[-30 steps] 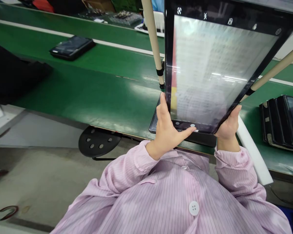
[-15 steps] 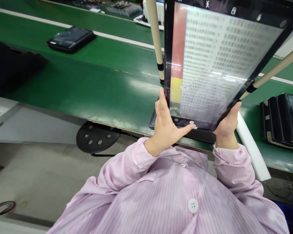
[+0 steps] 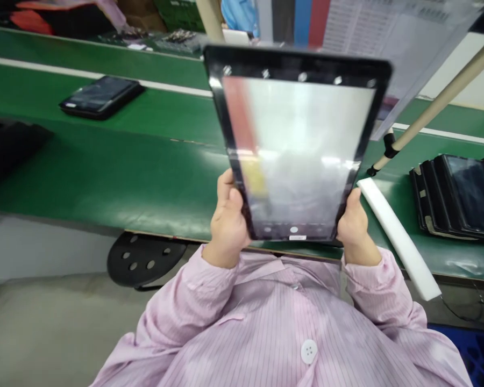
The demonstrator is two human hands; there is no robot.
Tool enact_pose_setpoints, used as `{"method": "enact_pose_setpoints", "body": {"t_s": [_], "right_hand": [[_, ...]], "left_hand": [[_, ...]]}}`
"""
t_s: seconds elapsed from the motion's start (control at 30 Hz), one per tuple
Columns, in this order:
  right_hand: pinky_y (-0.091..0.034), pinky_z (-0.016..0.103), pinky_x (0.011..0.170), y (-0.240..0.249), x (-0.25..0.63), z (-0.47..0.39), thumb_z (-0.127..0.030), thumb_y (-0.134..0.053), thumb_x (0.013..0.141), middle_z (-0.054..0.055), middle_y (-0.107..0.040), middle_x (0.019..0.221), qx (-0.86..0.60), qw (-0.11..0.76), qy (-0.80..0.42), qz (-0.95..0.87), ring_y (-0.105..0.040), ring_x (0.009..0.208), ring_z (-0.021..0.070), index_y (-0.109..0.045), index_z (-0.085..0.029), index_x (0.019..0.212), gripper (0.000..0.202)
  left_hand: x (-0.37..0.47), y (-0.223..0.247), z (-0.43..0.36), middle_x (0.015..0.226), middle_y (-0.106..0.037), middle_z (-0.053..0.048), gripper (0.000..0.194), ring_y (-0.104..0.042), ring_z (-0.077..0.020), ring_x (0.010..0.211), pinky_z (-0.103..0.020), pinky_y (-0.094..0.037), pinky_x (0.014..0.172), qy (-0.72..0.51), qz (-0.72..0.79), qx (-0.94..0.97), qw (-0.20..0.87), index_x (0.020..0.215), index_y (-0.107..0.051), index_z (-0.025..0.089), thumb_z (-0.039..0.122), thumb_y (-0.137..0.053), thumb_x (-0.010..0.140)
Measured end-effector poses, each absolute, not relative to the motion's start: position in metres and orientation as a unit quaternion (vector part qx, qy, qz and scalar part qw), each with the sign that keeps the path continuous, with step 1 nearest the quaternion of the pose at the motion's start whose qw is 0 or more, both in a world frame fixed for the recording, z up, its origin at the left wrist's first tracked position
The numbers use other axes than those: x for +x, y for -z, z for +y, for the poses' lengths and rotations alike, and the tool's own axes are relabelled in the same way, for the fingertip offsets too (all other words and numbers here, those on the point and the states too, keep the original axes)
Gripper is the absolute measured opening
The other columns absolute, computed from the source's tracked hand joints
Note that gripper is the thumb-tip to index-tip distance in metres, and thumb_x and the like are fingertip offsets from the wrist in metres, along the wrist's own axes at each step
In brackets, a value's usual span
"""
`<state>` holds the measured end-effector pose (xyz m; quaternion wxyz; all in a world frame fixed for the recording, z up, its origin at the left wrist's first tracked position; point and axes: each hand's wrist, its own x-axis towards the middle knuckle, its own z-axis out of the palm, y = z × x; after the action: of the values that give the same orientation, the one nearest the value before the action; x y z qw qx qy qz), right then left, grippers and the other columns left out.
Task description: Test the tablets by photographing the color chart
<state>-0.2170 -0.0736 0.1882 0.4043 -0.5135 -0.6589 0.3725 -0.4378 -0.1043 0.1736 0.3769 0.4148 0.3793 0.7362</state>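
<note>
A black-framed tablet is held up in front of me, its screen lit with a blurred camera picture of red, yellow and white areas. My left hand is closed round its lower left edge, thumb at the front. On the lower right edge my right hand grips it the same way. The fingers behind the tablet are hidden. Beyond the tablet stands a clear-covered printed sheet with coloured bands, beside a beige pole.
A dark tablet lies on the green bench at left. To the right are a white foam strip and several cased tablets leaning together. A black stool stands below the bench edge.
The tablet has come lower and left, away from the printed sheet, which now shows above it. My left thumb has left the screen's lower button and moved to the tablet's side edge.
</note>
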Motion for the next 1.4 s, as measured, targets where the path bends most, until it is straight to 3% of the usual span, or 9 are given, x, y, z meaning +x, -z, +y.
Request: {"method": "enact_pose_setpoints", "body": {"t_s": [0.17, 0.33, 0.47, 0.73, 0.9, 1.0, 1.07, 1.23, 1.4], "right_hand": [[-0.026, 0.05, 0.139, -0.215, -0.212, -0.078, -0.079, -0.021, 0.104, -0.008, -0.02, 0.181, -0.335, 0.492, -0.345, -0.725, -0.021, 0.168, 0.0263, -0.008, -0.037, 0.174, 0.083], [-0.022, 0.052, 0.139, -0.239, -0.194, -0.067, -0.074, -0.028, 0.107, -0.006, -0.02, 0.181, -0.353, 0.483, -0.274, -0.753, -0.018, 0.169, 0.0284, -0.011, -0.034, 0.174, 0.08], [-0.026, 0.052, 0.138, -0.23, -0.181, -0.062, -0.072, -0.036, 0.107, -0.003, -0.029, 0.178, -0.412, 0.48, -0.259, -0.73, -0.026, 0.167, 0.0296, -0.025, -0.033, 0.172, 0.077], [-0.036, 0.059, 0.132, -0.13, -0.157, -0.024, -0.089, -0.047, 0.092, 0.006, -0.063, 0.155, -0.447, 0.615, -0.482, -0.435, -0.051, 0.153, 0.0296, -0.051, -0.031, 0.158, 0.088], [-0.028, 0.057, 0.136, -0.086, -0.14, -0.017, -0.092, -0.045, 0.09, 0.009, -0.058, 0.159, -0.548, 0.572, -0.419, -0.444, -0.044, 0.158, 0.0298, -0.053, -0.028, 0.157, 0.093], [-0.024, 0.058, 0.136, -0.092, -0.135, -0.026, -0.083, -0.035, 0.1, 0.006, -0.049, 0.167, -0.595, 0.518, -0.282, -0.546, -0.036, 0.162, 0.03, -0.055, -0.03, 0.157, 0.081], [-0.022, 0.063, 0.135, -0.104, -0.138, -0.035, -0.074, -0.027, 0.106, 0.005, -0.048, 0.168, -0.591, 0.436, -0.2, -0.649, -0.03, 0.165, 0.0324, -0.064, -0.032, 0.149, 0.071], [-0.019, 0.075, 0.127, -0.129, -0.161, -0.057, -0.053, -0.03, 0.112, -0.005, -0.039, 0.174, -0.557, 0.171, -0.084, -0.809, -0.016, 0.167, 0.0403, -0.078, -0.04, 0.128, 0.053], [-0.025, 0.075, 0.123, -0.131, -0.168, -0.064, -0.048, -0.027, 0.112, -0.001, -0.032, 0.177, -0.567, 0.188, -0.052, -0.8, -0.02, 0.164, 0.0427, -0.074, -0.04, 0.137, 0.053]], "left_hand": [[-0.43, -0.166, -0.103, 0.133, -0.077, -0.001, 0.04, -0.065, -0.0236, 0.139, -0.038, -0.05, 0.122, -0.72, 0.341, 0.296, 0.527, 0.132, -0.074, 0.033, 0.053, -0.074, 0.097], [-0.417, -0.156, -0.102, 0.131, -0.079, 0.001, 0.043, -0.064, -0.0255, 0.141, -0.04, -0.053, 0.121, -0.696, 0.355, 0.301, 0.546, 0.132, -0.075, 0.038, 0.055, -0.078, 0.093], [-0.413, -0.148, -0.1, 0.133, -0.078, -0.001, 0.054, -0.064, -0.0277, 0.142, -0.043, -0.051, 0.122, -0.676, 0.399, 0.299, 0.542, 0.136, -0.073, 0.037, 0.058, -0.083, 0.087], [-0.382, -0.116, -0.088, 0.146, -0.072, -0.008, 0.055, -0.06, -0.0301, 0.146, -0.051, -0.046, 0.126, -0.543, 0.495, 0.24, 0.635, 0.142, -0.069, 0.029, 0.055, -0.075, 0.094], [-0.371, -0.097, -0.087, 0.163, -0.057, -0.008, 0.058, -0.047, -0.028, 0.156, -0.051, -0.029, 0.135, -0.533, 0.548, 0.371, 0.527, 0.145, -0.066, 0.028, 0.063, -0.064, 0.1], [-0.385, -0.098, -0.097, 0.172, -0.044, -0.007, 0.058, -0.044, -0.0261, 0.158, -0.049, -0.036, 0.131, -0.551, 0.496, 0.493, 0.456, 0.159, -0.05, 0.035, 0.059, -0.053, 0.106], [-0.402, -0.102, -0.106, 0.168, -0.047, -0.007, 0.052, -0.05, -0.0245, 0.152, -0.047, -0.046, 0.124, -0.542, 0.487, 0.565, 0.387, 0.162, -0.044, 0.04, 0.05, -0.047, 0.111], [-0.45, -0.108, -0.115, 0.139, -0.057, -0.013, 0.042, -0.054, -0.0293, 0.131, -0.053, -0.049, 0.114, -0.411, 0.616, 0.654, 0.153, 0.146, -0.066, 0.031, 0.037, -0.049, 0.108], [-0.472, -0.114, -0.096, 0.15, -0.048, -0.018, 0.039, -0.039, -0.042, 0.136, -0.067, -0.035, 0.116, -0.229, 0.705, 0.667, 0.076, 0.134, -0.078, 0.028, 0.032, -0.053, 0.103]]}}
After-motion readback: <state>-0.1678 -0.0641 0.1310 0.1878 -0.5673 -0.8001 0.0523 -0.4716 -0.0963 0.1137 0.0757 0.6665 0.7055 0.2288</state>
